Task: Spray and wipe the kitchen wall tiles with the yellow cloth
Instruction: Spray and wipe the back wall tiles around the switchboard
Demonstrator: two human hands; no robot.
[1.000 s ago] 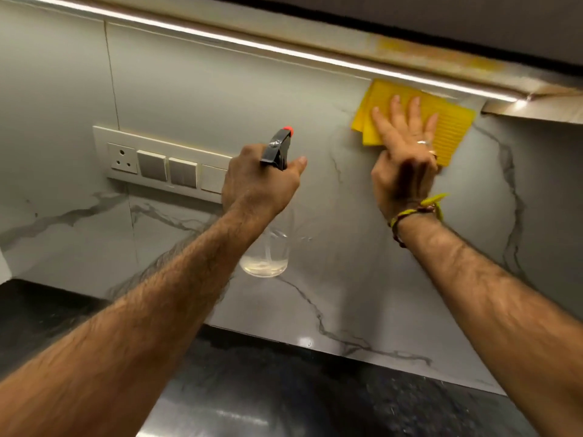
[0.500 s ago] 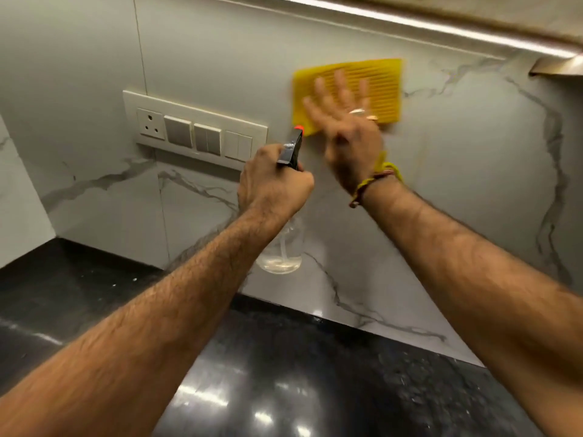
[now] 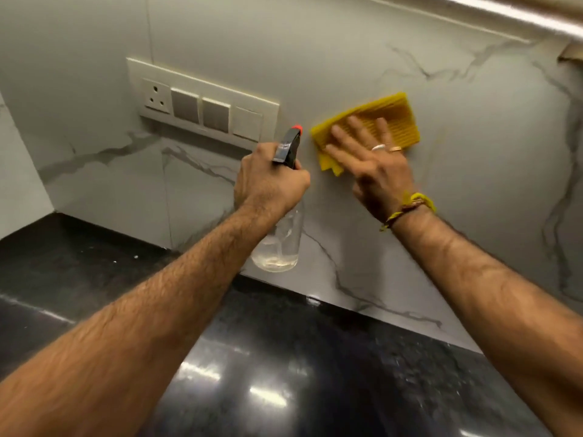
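The wall tiles (image 3: 362, 58) are grey-white marble with dark veins. A folded yellow cloth (image 3: 394, 116) lies flat against them at centre right, and my right hand (image 3: 375, 167) presses it to the tile with fingers spread over its lower left part. My left hand (image 3: 268, 181) is closed around the neck of a clear spray bottle (image 3: 279, 244) with a black trigger head and orange nozzle tip (image 3: 296, 129). The bottle hangs just left of the cloth, with a little liquid at its bottom.
A cream switch panel (image 3: 202, 105) with a socket and several switches sits on the wall left of the bottle. A glossy black countertop (image 3: 284, 373) runs along the bottom. A lit cabinet underside (image 3: 520, 17) crosses the top right. A side wall (image 3: 19, 171) closes the left corner.
My right hand has slid the cloth down the wall from just under the cabinet light to mid-height. The left hand keeps hold of the bottle. The camera has tilted down.
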